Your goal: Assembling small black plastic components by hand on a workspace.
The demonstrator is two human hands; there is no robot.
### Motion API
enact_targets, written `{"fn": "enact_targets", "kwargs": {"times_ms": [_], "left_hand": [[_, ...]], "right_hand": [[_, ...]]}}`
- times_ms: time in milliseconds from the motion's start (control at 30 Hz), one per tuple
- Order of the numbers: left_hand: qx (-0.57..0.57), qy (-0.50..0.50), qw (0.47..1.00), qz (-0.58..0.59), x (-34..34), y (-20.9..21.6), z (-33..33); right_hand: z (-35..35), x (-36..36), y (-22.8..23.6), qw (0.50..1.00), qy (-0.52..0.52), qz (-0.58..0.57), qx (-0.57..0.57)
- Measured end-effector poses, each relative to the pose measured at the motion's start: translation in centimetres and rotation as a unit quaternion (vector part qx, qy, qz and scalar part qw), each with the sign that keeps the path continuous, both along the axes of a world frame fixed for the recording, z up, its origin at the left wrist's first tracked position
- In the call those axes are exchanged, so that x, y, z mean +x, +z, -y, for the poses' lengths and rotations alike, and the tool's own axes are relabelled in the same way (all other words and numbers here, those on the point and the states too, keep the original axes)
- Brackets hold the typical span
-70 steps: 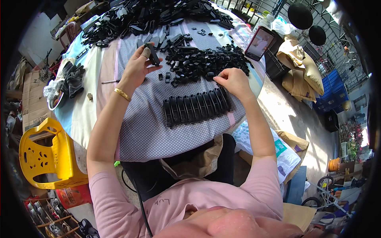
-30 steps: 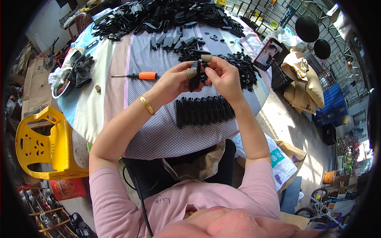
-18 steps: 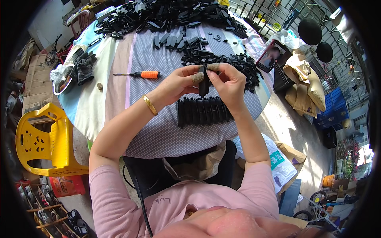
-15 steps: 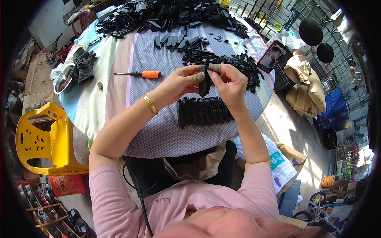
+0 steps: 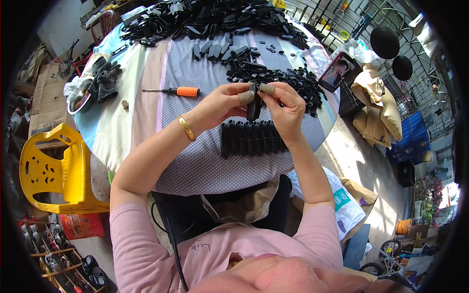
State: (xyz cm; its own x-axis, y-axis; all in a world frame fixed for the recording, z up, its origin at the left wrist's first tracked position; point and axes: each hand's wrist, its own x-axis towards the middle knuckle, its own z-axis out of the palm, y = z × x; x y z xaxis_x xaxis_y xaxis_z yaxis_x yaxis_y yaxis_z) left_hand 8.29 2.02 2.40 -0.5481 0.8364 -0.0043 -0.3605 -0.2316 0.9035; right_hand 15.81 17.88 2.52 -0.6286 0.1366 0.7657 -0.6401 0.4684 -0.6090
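Observation:
Above the table, my left hand (image 5: 230, 100) grips an elongated black plastic part (image 5: 253, 108), held upright. The thumb and fingers of my right hand (image 5: 282, 101) pinch at its upper end; whether a smaller piece is between them I cannot make out. Tan wraps cover a digit on each hand. Just below my hands, a row of similar black parts (image 5: 251, 138) stands packed side by side on the cloth. To the left lies a screwdriver (image 5: 181, 92) with an orange and black handle. Small black pieces (image 5: 288, 78) are heaped beyond my right hand.
A large pile of black parts (image 5: 210, 22) covers the table's far side. Dark gloves (image 5: 105, 80) lie at the left edge, and a phone (image 5: 338, 72) stands at the right. A yellow chair (image 5: 66, 171) is left of the table (image 5: 195, 173); stuffed sacks (image 5: 378, 115) are at the right.
My right fingers have shifted slightly at the top of the black part. The whole view has moved a little; both hands keep their hold.

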Motion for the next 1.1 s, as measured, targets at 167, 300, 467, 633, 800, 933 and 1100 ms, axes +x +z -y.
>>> {"fn": "enact_targets", "kwargs": {"times_ms": [167, 300, 467, 633, 800, 933, 1100], "left_hand": [[0.003, -0.002, 0.999, -0.042, -0.5, -0.5, 0.3], [-0.004, 0.011, 0.997, -0.075, -0.6, -0.2, 0.5], [-0.012, 0.049, 0.997, -0.066, 0.2, 0.7, 0.4], [-0.014, 0.049, 0.985, -0.163, 0.9, 0.7, -1.0], [-0.237, 0.177, 0.690, -0.661, -4.7, 0.5, -2.4], [-0.280, 0.195, 0.559, -0.755, -9.1, -0.5, -3.7], [-0.353, 0.149, 0.453, -0.805, -11.2, -1.3, -4.6]], "right_hand": [[0.0, 0.8, 0.8, 0.997, -0.025, 0.051, 0.060], [0.3, 1.4, 1.4, 0.982, -0.038, 0.060, 0.174], [0.8, 1.6, 2.4, 0.965, -0.069, 0.014, 0.252], [-0.6, 4.0, 2.3, 0.979, -0.102, 0.083, 0.154], [-5.0, 8.4, 2.3, 0.940, -0.233, 0.215, 0.127], [-7.4, 9.4, -1.0, 0.908, -0.233, 0.285, 0.199], [-7.5, 9.0, -2.2, 0.922, -0.214, 0.247, 0.206]]}}
